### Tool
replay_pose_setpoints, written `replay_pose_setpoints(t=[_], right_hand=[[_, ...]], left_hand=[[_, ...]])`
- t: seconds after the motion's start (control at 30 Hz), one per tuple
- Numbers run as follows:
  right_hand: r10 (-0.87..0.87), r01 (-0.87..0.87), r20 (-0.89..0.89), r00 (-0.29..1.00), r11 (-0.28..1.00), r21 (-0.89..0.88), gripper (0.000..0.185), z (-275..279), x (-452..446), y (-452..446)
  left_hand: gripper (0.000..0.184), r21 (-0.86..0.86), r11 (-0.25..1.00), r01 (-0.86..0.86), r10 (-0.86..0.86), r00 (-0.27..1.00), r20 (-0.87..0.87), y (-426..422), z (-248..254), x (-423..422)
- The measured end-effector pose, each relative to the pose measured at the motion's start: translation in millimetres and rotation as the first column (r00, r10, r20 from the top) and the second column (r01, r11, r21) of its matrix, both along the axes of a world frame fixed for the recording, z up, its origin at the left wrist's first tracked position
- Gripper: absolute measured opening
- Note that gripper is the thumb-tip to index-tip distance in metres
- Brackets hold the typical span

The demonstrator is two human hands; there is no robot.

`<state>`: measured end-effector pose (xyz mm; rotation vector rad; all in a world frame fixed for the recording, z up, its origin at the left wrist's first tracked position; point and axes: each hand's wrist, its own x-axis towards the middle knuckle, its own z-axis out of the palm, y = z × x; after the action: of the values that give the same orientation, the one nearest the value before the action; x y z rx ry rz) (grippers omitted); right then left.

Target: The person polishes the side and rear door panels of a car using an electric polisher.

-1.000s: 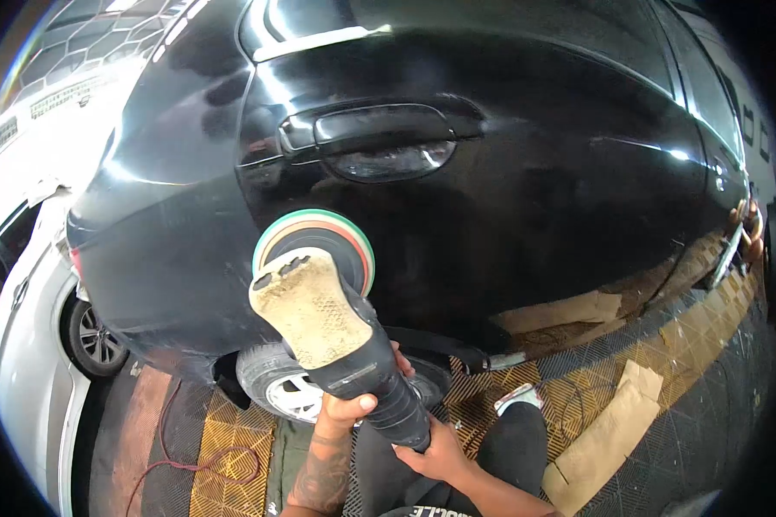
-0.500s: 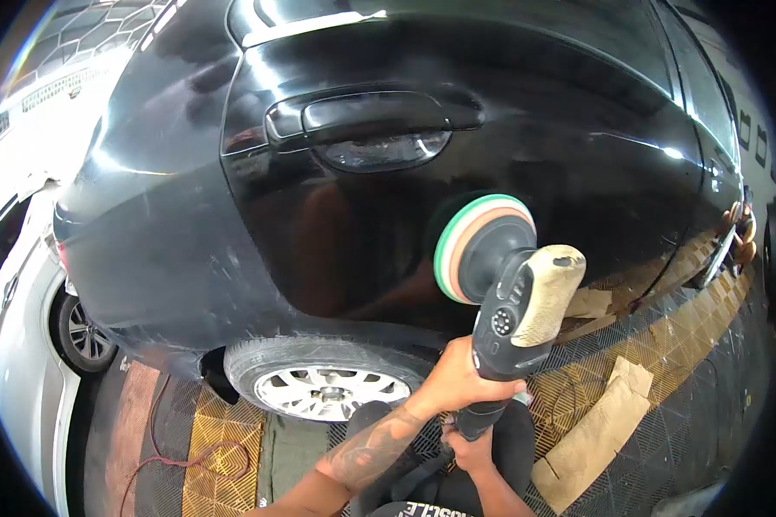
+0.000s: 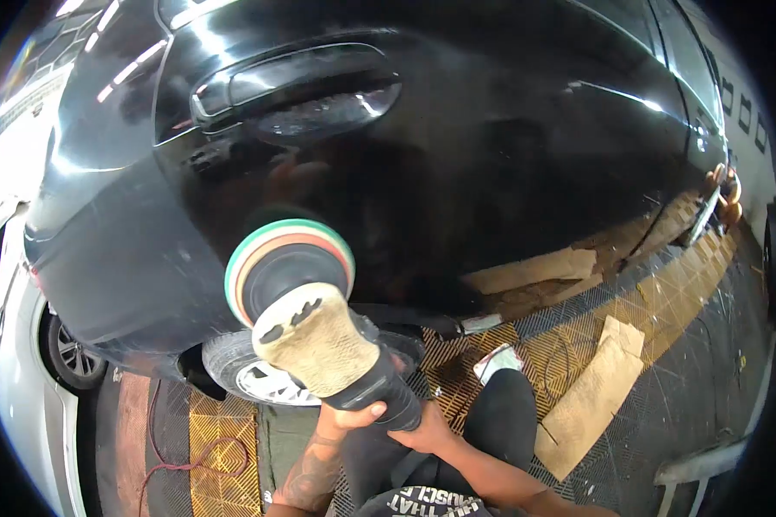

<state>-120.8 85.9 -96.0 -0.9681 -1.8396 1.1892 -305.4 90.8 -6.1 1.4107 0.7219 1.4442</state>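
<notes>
Both of my hands are wrapped around a car polisher (image 3: 319,345) with a worn tan cover on its head. My left hand (image 3: 349,418), below a tattooed forearm, grips the body just behind the head. Farther back, my right hand (image 3: 427,428) closes on the black rear handle. The round polishing pad (image 3: 291,226), green-edged with white and orange layers, lies against the black car door (image 3: 457,181), below the door handle (image 3: 306,73). Its contact face is hidden. The polisher's head partly covers the rear wheel (image 3: 263,379).
A strip of brown cardboard (image 3: 591,401) lies on the yellow and black floor tiles (image 3: 220,465). A dark red cord (image 3: 203,470) curls at the left. Behind the black car stands a white car (image 3: 21,370). A small white packet (image 3: 497,362) lies near my knee.
The polisher has swung left and slightly down across the door, with both my hands on it. Its head now tilts left. The view has shifted a little too.
</notes>
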Motion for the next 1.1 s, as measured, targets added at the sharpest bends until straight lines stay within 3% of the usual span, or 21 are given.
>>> replay_pose_setpoints(t=[0.07, 0.13, 0.17, 0.23, 0.3, 0.33, 0.43, 0.53, 0.6, 0.63, 0.67, 0.7, 0.73, 0.77, 0.8, 0.87, 0.9, 1.0, 1.03, 1.1], right_hand=[[0.029, -0.030, -0.005, 1.000, 0.995, -0.090, 0.053, -12, 4, -1], [0.025, -0.025, 0.001, 1.000, 0.999, -0.044, 0.051, -34, 10, -4], [-0.058, 0.045, -0.141, 0.988, 0.995, -0.094, 0.048, -47, 13, -8], [-0.229, 0.166, -0.370, 0.900, 0.967, -0.196, 0.042, -51, 19, -11], [-0.192, 0.166, -0.365, 0.911, 0.981, -0.102, 0.034, -98, 34, -6], [-0.200, 0.120, -0.487, 0.850, 0.974, -0.191, 0.032, -102, 38, -5], [-0.179, 0.031, -0.543, 0.821, 0.962, -0.270, 0.032, -109, 43, -6], [-0.286, 0.087, -0.592, 0.753, 0.936, -0.342, 0.027, -125, 18, -18], [-0.193, -0.007, -0.562, 0.804, 0.943, -0.332, 0.034, -120, 12, -16], [-0.113, 0.047, -0.471, 0.875, 0.988, -0.148, 0.031, -113, 2, -10], [-0.100, 0.115, -0.355, 0.930, 0.993, 0.022, 0.030, -107, -1, -13], [-0.061, 0.053, -0.325, 0.944, 0.998, -0.035, 0.035, -102, -5, -11], [-0.018, -0.012, -0.301, 0.953, 0.995, -0.097, 0.041, -99, -9, -11], [0.065, -0.103, -0.304, 0.950, 0.988, -0.111, 0.042, -109, -17, -7], [0.027, -0.087, -0.345, 0.938, 0.983, -0.160, 0.039, -101, -20, -8], [0.046, -0.110, -0.367, 0.929, 0.982, -0.155, 0.042, -118, -26, -8], [0.034, -0.098, -0.370, 0.929, 0.983, -0.157, 0.042, -125, -29, -10], [-0.122, 0.102, -0.469, 0.875, 0.992, -0.068, 0.047, -140, -27, -23], [-0.178, 0.037, -0.548, 0.818, 0.965, -0.258, 0.041, -144, -23, -27], [-0.246, -0.043, -0.612, 0.752, 0.907, -0.418, 0.035, -176, -25, -31]], left_hand=[[0.078, 0.016, 1.000, -0.007, 0.007, 1.000, -0.002, 1, -13, 6], [0.076, -0.022, 0.997, -0.076, 0.071, 0.982, -0.173, 3, -38, 12], [0.075, -0.095, 0.994, -0.063, 0.043, 0.978, -0.203, 4, -20, 27], [0.074, -0.024, 0.996, -0.086, 0.080, 0.979, -0.189, 23, 4, 64], [0.061, 0.128, 0.991, -0.025, 0.068, 0.937, -0.342, 45, 20, 92], [0.057, 0.102, 0.994, 0.023, 0.018, 0.921, -0.389, 53, 18, 105], [0.063, 0.018, 1.000, 0.010, 0.000, 0.886, -0.464, 68, -1, 126], [0.065, 0.037, 0.999, -0.030, 0.045, 0.857, -0.514, 58, -11, 115], [0.065, 0.039, 0.999, -0.038, 0.054, 0.832, -0.552, 44, -17, 92], [0.065, 0.080, 0.993, -0.092, 0.120, 0.852, -0.510, 34, -20, 79], [0.066, 0.156, 0.979, -0.133, 0.182, 0.915, -0.359, 19, -20, 55], [0.086, -0.059, 0.997, -0.056, 0.035, 0.949, -0.312, 2, -40, 32], [0.083, -0.027, 0.998, -0.064, 0.052, 0.949, -0.311, -7, -92, 10], [0.080, -0.026, 1.000, -0.007, -0.002, 0.941, -0.339, -11, -83, 2], [0.078, -0.160, 0.987, -0.031, -0.022, 0.948, -0.319, -18, -71, 0], [0.078, -0.106, 0.990, -0.096, 0.049, 0.925, -0.377, -14, -86, -1], [0.080, -0.100, 0.990, -0.097, 0.048, 0.913, -0.404, -10, -64, 12], [0.075, 0.007, 0.999, -0.043, 0.040, 0.814, -0.579, 25, -32, 57], [0.072, -0.005, 0.999, -0.039, 0.029, 0.816, -0.577, 33, -34, 73], [0.066, -0.053, 0.998, -0.029, -0.009, 0.793, -0.610, 49, -44, 101]])
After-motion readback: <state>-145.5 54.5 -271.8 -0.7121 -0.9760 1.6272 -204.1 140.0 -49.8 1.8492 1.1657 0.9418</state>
